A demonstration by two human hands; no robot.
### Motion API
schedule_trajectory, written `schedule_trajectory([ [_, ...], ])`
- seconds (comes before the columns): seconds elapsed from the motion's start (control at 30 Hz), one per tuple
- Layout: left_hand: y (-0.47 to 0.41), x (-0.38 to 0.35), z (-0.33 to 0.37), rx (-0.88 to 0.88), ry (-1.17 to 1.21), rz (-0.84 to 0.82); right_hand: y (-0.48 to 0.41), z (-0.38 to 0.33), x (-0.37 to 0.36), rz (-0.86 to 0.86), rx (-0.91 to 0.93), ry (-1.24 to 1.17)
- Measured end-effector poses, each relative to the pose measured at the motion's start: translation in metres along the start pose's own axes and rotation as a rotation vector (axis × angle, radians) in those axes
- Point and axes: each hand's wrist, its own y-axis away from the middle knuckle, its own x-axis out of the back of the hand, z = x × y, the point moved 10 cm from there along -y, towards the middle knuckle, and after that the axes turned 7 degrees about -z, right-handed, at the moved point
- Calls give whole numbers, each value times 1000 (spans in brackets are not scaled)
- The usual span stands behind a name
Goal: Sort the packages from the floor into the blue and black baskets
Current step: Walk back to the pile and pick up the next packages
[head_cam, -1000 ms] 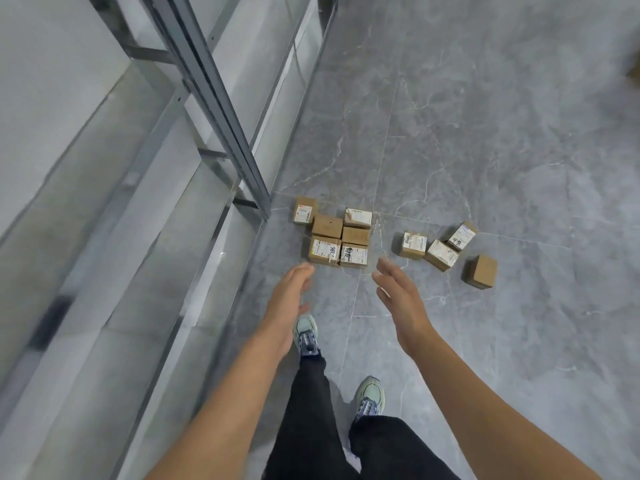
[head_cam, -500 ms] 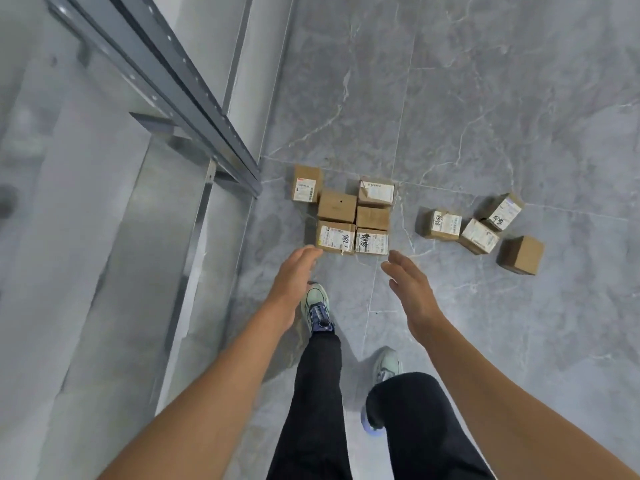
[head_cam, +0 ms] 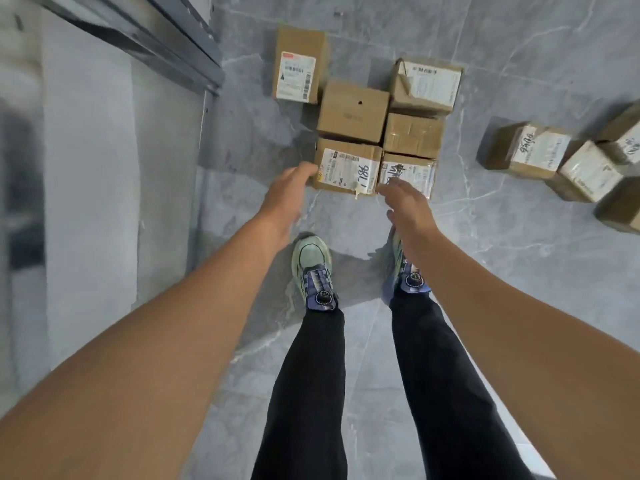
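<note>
Several small cardboard packages lie on the grey floor. The nearest one, a labelled box marked "98L" (head_cam: 347, 169), sits at the front of a tight cluster, with another labelled box (head_cam: 408, 173) to its right. My left hand (head_cam: 288, 192) reaches its left front corner, fingers straight. My right hand (head_cam: 406, 202) hovers at the seam between the two front boxes, fingers relaxed and holding nothing. Behind them are a plain box (head_cam: 352, 111), a taped box (head_cam: 412, 135) and two more labelled boxes (head_cam: 298, 65) (head_cam: 427, 85). No basket is in view.
More packages (head_cam: 526, 150) (head_cam: 588, 174) lie at the right edge. A metal rack frame (head_cam: 180, 39) and a pale shelf panel (head_cam: 90, 168) run along the left. My two feet in green shoes (head_cam: 313, 268) stand just behind the front boxes.
I have bent down and stepped closer, so the boxes look much larger. Both hands have moved forward and down to the front edge of the nearest boxes.
</note>
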Motion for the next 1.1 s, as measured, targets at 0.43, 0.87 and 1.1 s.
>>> schedule_trajectory([
  [0.43,-152,-18,-31,18,69,36,-126,26,-2,11,-29,10],
  [0.87,-159,-13,-39,37,149,75,-134,18,-25,-32,-39,14],
  [1.1,-80,11,-19,-25,242,84,-64,-35,-40,-98,58,88],
])
